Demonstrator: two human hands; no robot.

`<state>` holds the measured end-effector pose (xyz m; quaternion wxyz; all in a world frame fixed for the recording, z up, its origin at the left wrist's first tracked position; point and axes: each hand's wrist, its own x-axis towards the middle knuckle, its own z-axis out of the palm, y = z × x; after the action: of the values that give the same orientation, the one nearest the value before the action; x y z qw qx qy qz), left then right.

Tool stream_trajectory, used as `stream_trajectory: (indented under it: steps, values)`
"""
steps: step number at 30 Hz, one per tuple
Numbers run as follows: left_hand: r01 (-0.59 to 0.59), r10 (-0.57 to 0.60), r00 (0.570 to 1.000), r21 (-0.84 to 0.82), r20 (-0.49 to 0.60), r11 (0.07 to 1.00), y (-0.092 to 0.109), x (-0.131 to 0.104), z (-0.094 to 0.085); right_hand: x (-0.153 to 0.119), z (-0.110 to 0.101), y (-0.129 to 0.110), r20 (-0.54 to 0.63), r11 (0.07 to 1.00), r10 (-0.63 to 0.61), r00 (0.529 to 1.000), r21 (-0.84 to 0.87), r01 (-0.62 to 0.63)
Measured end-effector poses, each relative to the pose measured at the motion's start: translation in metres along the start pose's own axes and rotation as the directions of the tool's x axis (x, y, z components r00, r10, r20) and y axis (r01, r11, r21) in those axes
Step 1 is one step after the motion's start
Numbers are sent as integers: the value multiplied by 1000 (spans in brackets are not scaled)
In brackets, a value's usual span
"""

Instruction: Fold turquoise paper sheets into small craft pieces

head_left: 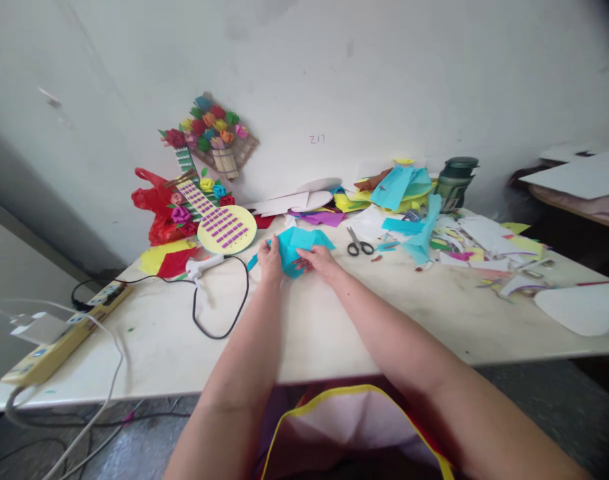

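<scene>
A sheet of turquoise craft paper (300, 239), creased and folded in places, is held just above the table between my two hands. My left hand (270, 259) pinches its left edge. At the lower right, my right hand (320, 261) grips the same paper, with the thumb on top and the fingers partly underneath. A narrow turquoise strip (253, 262) shows just left of my left hand. Black-handled scissors (359, 245) lie to the right of my right hand. On the left is a white glue gun (207, 265) with a black cord.
A round-bodied paper guitar (229, 230) and a flower-basket craft (219, 133) lean at the back left. Paper scraps (464, 247) cover the right side, near a dark green bottle (455, 183). A power strip (64, 333) with cables lies along the left edge.
</scene>
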<state>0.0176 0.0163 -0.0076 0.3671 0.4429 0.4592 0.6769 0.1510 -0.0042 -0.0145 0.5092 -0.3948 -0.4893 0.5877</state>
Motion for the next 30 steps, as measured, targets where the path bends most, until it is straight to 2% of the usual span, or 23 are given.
stream_trajectory:
  steps: [1, 3, 7, 12, 15, 17, 23, 30]
  values:
    - [-6, 6, 1000, -79, -7, 997, 1, -1, 0, 0, -1, -1, -19, 1000, -3, 1000, 8, 3]
    - [52, -43, 998, -178, 53, 983, 2, -3, 0, 0, -5, -5, -49, 1000, -5, 999, 24, 6]
    - [198, -143, 967, -270, 210, 942, 6, 0, -6, -2, -16, -13, 35, 1000, 26, 999, 12, -26]
    - [311, -250, 908, -140, 337, 940, 11, 3, -16, -1, -28, -14, 171, 997, 28, 985, -69, -16]
    - [355, -298, 857, -61, 420, 933, 12, 0, -19, 0, -32, -13, 205, 990, 51, 977, -136, -23]
    - [369, -311, 839, -47, 446, 928, 12, 0, -19, 0, -33, -13, 198, 986, 68, 978, -163, -35]
    - [250, -202, 908, -88, 368, 964, 6, 2, -15, 1, -30, -15, 48, 988, 16, 999, -154, -8]
    - [184, -163, 911, -20, 379, 983, 5, 1, -17, 4, -30, -14, -4, 994, -52, 999, -92, 51]
